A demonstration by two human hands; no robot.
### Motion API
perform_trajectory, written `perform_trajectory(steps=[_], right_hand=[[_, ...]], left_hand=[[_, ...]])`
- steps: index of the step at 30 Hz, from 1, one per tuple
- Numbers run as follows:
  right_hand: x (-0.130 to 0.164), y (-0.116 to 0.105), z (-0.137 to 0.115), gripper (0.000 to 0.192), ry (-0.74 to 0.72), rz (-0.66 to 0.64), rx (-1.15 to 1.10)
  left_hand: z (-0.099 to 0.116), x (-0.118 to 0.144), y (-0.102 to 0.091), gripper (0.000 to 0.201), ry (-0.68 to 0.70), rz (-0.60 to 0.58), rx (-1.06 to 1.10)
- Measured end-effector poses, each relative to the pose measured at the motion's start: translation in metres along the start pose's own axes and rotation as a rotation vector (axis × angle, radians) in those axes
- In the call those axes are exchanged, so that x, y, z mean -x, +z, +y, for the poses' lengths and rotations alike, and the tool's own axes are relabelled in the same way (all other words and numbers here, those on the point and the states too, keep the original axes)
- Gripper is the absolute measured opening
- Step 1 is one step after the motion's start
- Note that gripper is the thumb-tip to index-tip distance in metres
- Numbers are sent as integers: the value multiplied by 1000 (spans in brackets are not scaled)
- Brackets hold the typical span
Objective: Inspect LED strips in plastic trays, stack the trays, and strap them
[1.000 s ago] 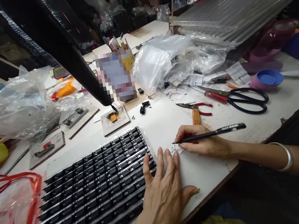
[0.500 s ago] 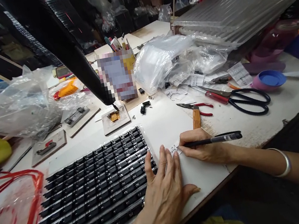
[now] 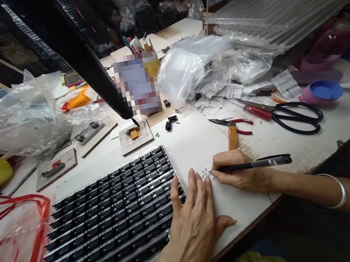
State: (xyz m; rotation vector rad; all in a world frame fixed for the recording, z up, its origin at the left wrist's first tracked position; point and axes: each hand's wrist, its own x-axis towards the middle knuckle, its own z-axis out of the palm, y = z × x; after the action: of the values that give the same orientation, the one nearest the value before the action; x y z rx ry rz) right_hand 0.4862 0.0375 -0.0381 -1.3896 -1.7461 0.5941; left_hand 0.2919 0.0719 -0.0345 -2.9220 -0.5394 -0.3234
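Label (image 3: 205, 174): small white slip with handwriting, flat on the white table (image 3: 198, 145), just right of the tray, at 12 o'clock from the left hand
Pen (image 3: 255, 163): black, lying nearly level, tip on the label's right edge, cap end pointing to 3 o'clock
Right hand (image 3: 237, 174): fingers pinched narrow round the pen near its tip, heel resting on the table; silver bangle (image 3: 338, 192) on the wrist
Left hand (image 3: 194, 222): flat, fingers spread wide, holding nothing; fingertips (image 3: 205, 184) press beside the label, index side overlaps the tray's right edge
Tray (image 3: 110, 223): rows of black parts under clear film, at 9 o'clock from the label
Knife (image 3: 232, 136): orange handle, at 1 o'clock from the label, near the right hand, not touching
Pliers (image 3: 233, 123): red grips, just beyond the knife
Scissors (image 3: 291, 117): black handles, well apart at 2 o'clock
Lid (image 3: 322, 91): blue and pink, beyond the scissors
Bags (image 3: 191, 67): heap of clear plastic at 12 o'clock, far side of table
Red-edged pouch (image 3: 9, 250): at 9 o'clock, left of the tray
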Motion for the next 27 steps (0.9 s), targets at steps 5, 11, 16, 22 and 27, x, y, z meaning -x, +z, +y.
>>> perform_trajectory(steps=[5,11,16,22,27], right_hand=[[0,-2,-1,23,38,10,-24],[0,-2,-3,22,44,24,15],[-1,-2,-5,24,26,10,28],[0,-2,-4,24,7,12,25],[-1,-3,-5,25,2,8,31]], left_hand=[[0,1,-2,68,-7,-20,3],[0,1,-3,67,-8,-27,3],[0,0,-3,68,-8,-34,-7],[1,0,-4,67,-5,-38,-12],[1,0,-3,67,-5,-38,-14]])
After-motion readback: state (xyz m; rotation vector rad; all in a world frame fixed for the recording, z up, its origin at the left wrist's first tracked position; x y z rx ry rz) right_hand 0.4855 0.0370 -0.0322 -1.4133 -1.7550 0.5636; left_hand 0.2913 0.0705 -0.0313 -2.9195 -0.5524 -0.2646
